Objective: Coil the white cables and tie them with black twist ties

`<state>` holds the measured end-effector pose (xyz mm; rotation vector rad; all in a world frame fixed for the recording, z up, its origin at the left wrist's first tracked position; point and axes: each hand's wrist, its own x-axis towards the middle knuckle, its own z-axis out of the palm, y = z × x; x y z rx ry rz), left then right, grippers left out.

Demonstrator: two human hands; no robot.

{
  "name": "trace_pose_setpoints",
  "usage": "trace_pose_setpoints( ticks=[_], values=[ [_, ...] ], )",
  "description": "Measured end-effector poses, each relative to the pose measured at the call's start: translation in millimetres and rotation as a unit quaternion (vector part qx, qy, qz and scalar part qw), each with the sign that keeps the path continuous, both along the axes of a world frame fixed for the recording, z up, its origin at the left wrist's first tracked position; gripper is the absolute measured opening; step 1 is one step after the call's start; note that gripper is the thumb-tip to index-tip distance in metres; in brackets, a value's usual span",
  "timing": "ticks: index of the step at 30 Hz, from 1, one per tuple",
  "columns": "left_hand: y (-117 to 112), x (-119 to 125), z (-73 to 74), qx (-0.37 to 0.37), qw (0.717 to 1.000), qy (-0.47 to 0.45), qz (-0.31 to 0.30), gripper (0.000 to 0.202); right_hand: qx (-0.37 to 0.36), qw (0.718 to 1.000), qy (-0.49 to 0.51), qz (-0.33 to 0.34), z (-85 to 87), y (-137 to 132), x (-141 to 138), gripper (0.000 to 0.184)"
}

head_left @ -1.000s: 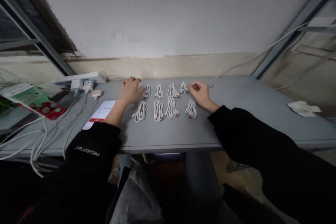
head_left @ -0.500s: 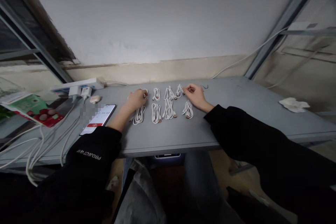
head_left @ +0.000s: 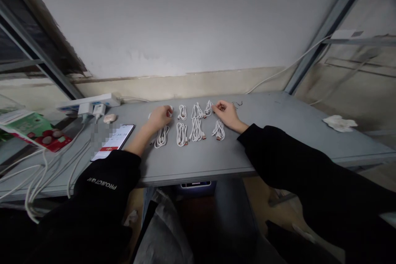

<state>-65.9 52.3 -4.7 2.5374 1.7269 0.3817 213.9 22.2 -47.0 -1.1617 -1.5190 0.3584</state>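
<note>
White USB cables (head_left: 182, 134), each wound into a small bundle, lie in two rows on a long grey desk (head_left: 185, 161) pushed up to a pale wall (head_left: 201, 24). Black sleeves (head_left: 278, 152) reach over the desk's near edge. At its far left sits a white power strip (head_left: 108, 99), with a green and red carton (head_left: 38, 126) in front of it. A phone (head_left: 120, 137) with a lit screen lies just beside the left forearm, and a crumpled white tissue (head_left: 339, 123) rests well off to the right.

The left hand (head_left: 160, 118) bends over the far row's left end, white cable showing on either side of it; its fingertips are hidden, so whether it grips anything cannot be told. The right hand (head_left: 227, 114) is curled, thumb and forefinger drawn together right beside the far row's rightmost bundle (head_left: 208, 107); whether they pinch its end or only rest next to it is too small to tell.

Four bundles show whole in the near row. Smallest are the brownish plugs (head_left: 203, 137) poking out of some coils.

The step in hand seems to be adjusting how the far row lies, one hand at each end. Judging by this pose, the next move calls for light fingertips, so that a coil shifts without loosening or nudging its neighbours.
</note>
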Motion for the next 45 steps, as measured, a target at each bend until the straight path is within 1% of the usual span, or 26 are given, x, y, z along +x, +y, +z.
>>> trace_pose_setpoints(
  ticks=[3, 6, 8, 11, 13, 15, 16, 18, 20, 21, 22, 23, 25, 27, 29, 30, 31, 32, 34, 36, 38, 40, 43, 45],
  values=[
    [-3, 0, 4.6, 0.015, 0.999, -0.026, 0.014, 0.029, 0.006, 1.000, -0.004, 0.002, -1.5, 1, 1, 0.027],
    [-9, 1, 11.7, 0.046, 0.997, -0.044, 0.045, 0.027, 0.006, 1.000, -0.009, -0.005, -1.7, 1, 0, 0.028],
    [-13, 3, 15.6, 0.090, 0.993, -0.060, 0.051, 0.026, 0.009, 1.000, -0.009, -0.002, -0.4, 0, 0, 0.032],
    [-18, 7, 17.1, 0.201, 0.977, -0.073, 0.019, 0.024, 0.020, 1.000, -0.006, 0.006, 3.5, -4, -2, 0.036],
    [-20, 12, 15.0, 0.278, 0.958, -0.063, -0.020, 0.023, 0.034, 0.999, -0.011, 0.027, 6.5, -8, -2, 0.034],
    [-23, 18, 11.9, 0.341, 0.936, -0.047, -0.077, 0.021, 0.051, 0.996, -0.018, 0.065, 9.3, -12, -3, 0.035],
    [-25, 21, 10.3, 0.364, 0.923, -0.041, -0.115, 0.020, 0.056, 0.994, -0.019, 0.087, 10.6, -14, -4, 0.041],
    [-31, 27, 7.9, 0.386, 0.899, -0.027, -0.204, 0.021, 0.059, 0.989, -0.016, 0.135, 12.7, -18, -6, 0.063],
    [-38, 32, 6.6, 0.386, 0.874, -0.004, -0.294, 0.024, 0.064, 0.982, -0.013, 0.179, 14.4, -23, -10, 0.085],
    [-42, 35, 6.1, 0.384, 0.862, 0.009, -0.331, 0.026, 0.072, 0.978, -0.012, 0.193, 15.1, -25, -12, 0.093],
    [-45, 37, 5.7, 0.382, 0.850, 0.019, -0.361, 0.027, 0.083, 0.977, -0.012, 0.196, 15.7, -28, -14, 0.097],
    [-48, 39, 5.2, 0.381, 0.841, 0.026, -0.384, 0.027, 0.097, 0.977, -0.011, 0.187, 16.2, -32, -17, 0.097],
    [-51, 41, 3.7, 0.381, 0.827, 0.026, -0.411, 0.025, 0.126, 0.981, -0.003, 0.146, 16.8, -39, -22, 0.086],
    [-51, 43, 2.0, 0.392, 0.820, 0.012, -0.417, 0.023, 0.148, 0.984, 0.001, 0.103, 16.5, -45, -27, 0.063],
    [-50, 44, 0.7, 0.419, 0.817, -0.027, -0.395, 0.016, 0.165, 0.983, -0.006, 0.085, 16.0, -50, -31, 0.040],
    [-49, 45, 0.6, 0.428, 0.818, -0.056, -0.379, 0.015, 0.175, 0.981, -0.015, 0.086, 15.9, -52, -33, 0.032],
    [-48, 46, 0.9, 0.425, 0.824, -0.087, -0.365, 0.022, 0.187, 0.978, -0.027, 0.092, 16.1, -54, -34, 0.026],
    [-48, 47, 1.5, 0.408, 0.833, -0.115, -0.355, 0.033, 0.201, 0.973, -0.040, 0.103, 16.6, -55, -36, 0.022],
    [-51, 50, 3.5, 0.340, 0.861, -0.146, -0.347, 0.054, 0.220, 0.965, -0.071, 0.126, 18.0, -57, -37, 0.018],
    [-56, 56, 4.8, 0.263, 0.892, -0.139, -0.341, 0.065, 0.218, 0.960, -0.100, 0.143, 19.1, -57, -38, 0.017],
    [-62, 63, 4.4, 0.201, 0.918, -0.123, -0.319, 0.063, 0.209, 0.959, -0.116, 0.154, 18.5, -56, -38, 0.020],
    [-67, 70, 3.3, 0.156, 0.938, -0.115, -0.288, 0.053, 0.208, 0.958, -0.105, 0.165, 16.4, -53, -36, 0.028],
    [-73, 78, 4.1, 0.120, 0.957, -0.088, -0.247, 0.041, 0.236, 0.952, -0.080, 0.176, 13.9, -49, -32, 0.046],
    [-75, 81, 7.1, 0.101, 0.967, -0.046, -0.229, 0.029, 0.272, 0.944, -0.088, 0.162, 15.0, -47, -29, 0.049]
  ],
)
